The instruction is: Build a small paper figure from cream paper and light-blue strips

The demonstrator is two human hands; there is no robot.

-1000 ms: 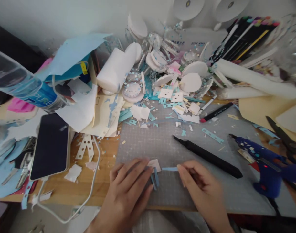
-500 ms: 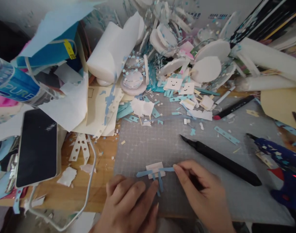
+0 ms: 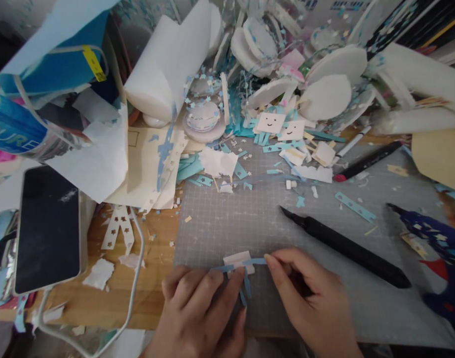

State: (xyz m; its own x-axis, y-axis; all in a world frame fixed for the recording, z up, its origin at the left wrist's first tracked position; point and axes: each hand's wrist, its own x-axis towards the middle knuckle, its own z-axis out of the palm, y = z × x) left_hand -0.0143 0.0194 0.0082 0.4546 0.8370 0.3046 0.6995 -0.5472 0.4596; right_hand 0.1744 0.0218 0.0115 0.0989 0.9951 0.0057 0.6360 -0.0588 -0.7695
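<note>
A small white paper rectangle [image 3: 232,259] with thin blue paper strips [image 3: 256,261] across and below it lies on the grey cutting mat [image 3: 220,221]. My left hand [image 3: 201,308] is bent over its left side, the index fingertip pressing it down near the middle. That hand covers part of the left strip. Between thumb and index finger, my right hand [image 3: 307,298] pinches the right end of a blue strip. Beyond the right hand rests a black craft knife [image 3: 346,248], its blade toward the upper left.
Two white paper squares with smiling faces [image 3: 270,123] lie among scraps at the back. A blue glue gun [image 3: 428,228] sits at right, near a black marker [image 3: 372,160]. A phone [image 3: 50,228], a white cable [image 3: 138,268] and a bottle [image 3: 15,127] are at left.
My left index fingertip has moved up onto the middle of the white paper rectangle. My right hand keeps its pinch on the strip. The view has shifted slightly.
</note>
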